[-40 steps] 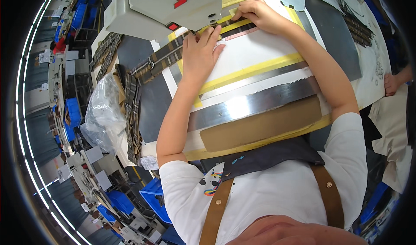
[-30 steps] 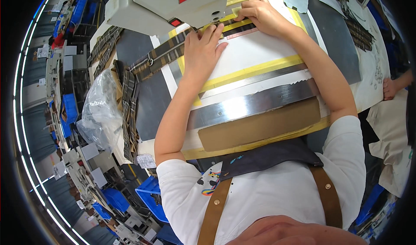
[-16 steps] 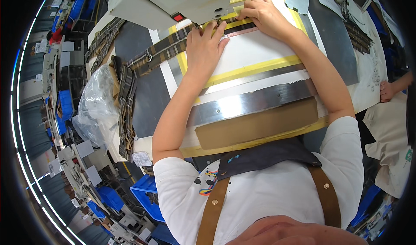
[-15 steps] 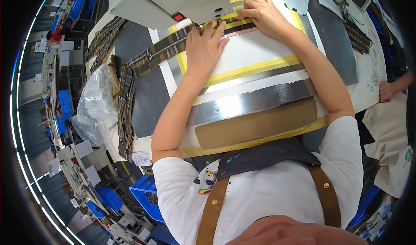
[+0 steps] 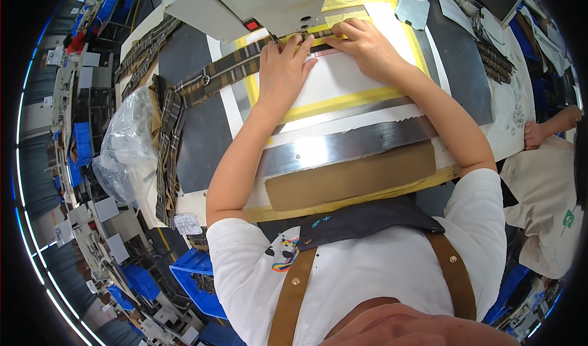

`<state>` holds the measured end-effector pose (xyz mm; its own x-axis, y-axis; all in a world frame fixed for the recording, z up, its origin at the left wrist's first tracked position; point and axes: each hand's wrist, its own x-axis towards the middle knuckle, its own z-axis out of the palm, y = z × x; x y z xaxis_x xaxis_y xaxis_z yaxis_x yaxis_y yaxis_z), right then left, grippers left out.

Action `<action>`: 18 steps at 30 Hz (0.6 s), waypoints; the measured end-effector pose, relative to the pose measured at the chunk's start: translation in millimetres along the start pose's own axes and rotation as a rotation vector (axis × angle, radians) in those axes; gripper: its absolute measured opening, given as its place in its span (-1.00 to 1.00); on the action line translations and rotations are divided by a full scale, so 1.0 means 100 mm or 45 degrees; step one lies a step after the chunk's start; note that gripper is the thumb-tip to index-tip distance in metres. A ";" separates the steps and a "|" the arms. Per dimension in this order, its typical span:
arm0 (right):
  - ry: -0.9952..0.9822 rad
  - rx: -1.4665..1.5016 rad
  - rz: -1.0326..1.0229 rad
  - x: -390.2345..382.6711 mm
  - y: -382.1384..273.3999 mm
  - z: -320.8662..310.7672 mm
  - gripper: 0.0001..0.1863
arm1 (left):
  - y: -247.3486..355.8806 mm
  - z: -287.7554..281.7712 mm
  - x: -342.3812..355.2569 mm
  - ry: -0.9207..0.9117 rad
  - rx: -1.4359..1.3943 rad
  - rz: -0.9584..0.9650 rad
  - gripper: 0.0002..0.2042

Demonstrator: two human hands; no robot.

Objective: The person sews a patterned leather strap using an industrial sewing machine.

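The right hand (image 5: 367,49) has moved nearer the left edge of the worktop (image 5: 199,141), its grip I cannot tell; the left hand (image 5: 283,73), fingers spread, touches one strap (image 5: 223,73).

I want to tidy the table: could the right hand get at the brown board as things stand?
Probably yes: nothing covers the brown board, though the right hand is busy at the strap.

One head-worn fisheye looks down at the nearby worktable (image 5: 205,128).
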<state>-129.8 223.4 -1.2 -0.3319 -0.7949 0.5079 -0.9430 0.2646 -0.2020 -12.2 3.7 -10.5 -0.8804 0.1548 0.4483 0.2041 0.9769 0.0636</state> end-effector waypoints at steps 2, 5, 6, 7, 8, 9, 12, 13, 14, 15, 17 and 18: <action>0.043 0.017 -0.023 -0.05 0.03 0.05 -0.52 | 0.00 0.00 0.00 -0.017 -0.020 -0.012 -0.52; 0.027 0.027 0.001 -0.07 0.01 0.04 -0.50 | 0.00 0.01 0.00 -0.019 -0.025 -0.021 -0.51; 0.027 0.016 0.009 -0.08 0.00 0.03 -0.50 | 0.01 0.02 0.01 -0.014 -0.034 -0.010 -0.51; 0.017 0.036 0.022 -0.08 -0.01 0.03 -0.51 | 0.01 0.03 0.01 -0.024 -0.012 -0.009 -0.50; 0.007 0.055 0.036 -0.08 -0.02 0.04 -0.51 | 0.00 0.03 0.01 -0.033 0.009 -0.005 -0.50; 0.006 0.031 0.056 -0.10 -0.02 0.03 -0.51 | 0.01 0.05 0.02 -0.024 -0.012 0.017 -0.50; -0.049 0.019 0.022 -0.08 -0.06 0.03 -0.51 | 0.00 0.02 -0.02 -0.057 0.054 -0.009 -0.49; -0.037 0.060 0.045 -0.08 -0.05 0.03 -0.52 | -0.01 0.01 -0.03 -0.059 0.039 -0.020 -0.49; -0.024 0.103 0.066 -0.08 -0.05 0.03 -0.53 | -0.02 0.02 -0.03 -0.063 0.026 -0.033 -0.49; 0.041 0.236 0.201 -0.08 0.02 0.05 -0.65 | -0.01 0.01 -0.02 -0.055 0.023 -0.029 -0.49; 0.066 0.261 0.275 0.11 0.07 0.01 -0.72 | 0.00 0.00 -0.01 -0.049 0.021 -0.035 -0.50; 0.090 0.277 0.358 0.21 0.09 0.02 -0.79 | 0.01 0.00 -0.02 -0.043 0.011 -0.032 -0.50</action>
<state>-145.6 208.2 5.7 -0.5858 -0.6657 0.4623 -0.7893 0.3390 -0.5120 -10.6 4.7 -11.5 -0.8993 0.1350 0.4160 0.1782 0.9817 0.0665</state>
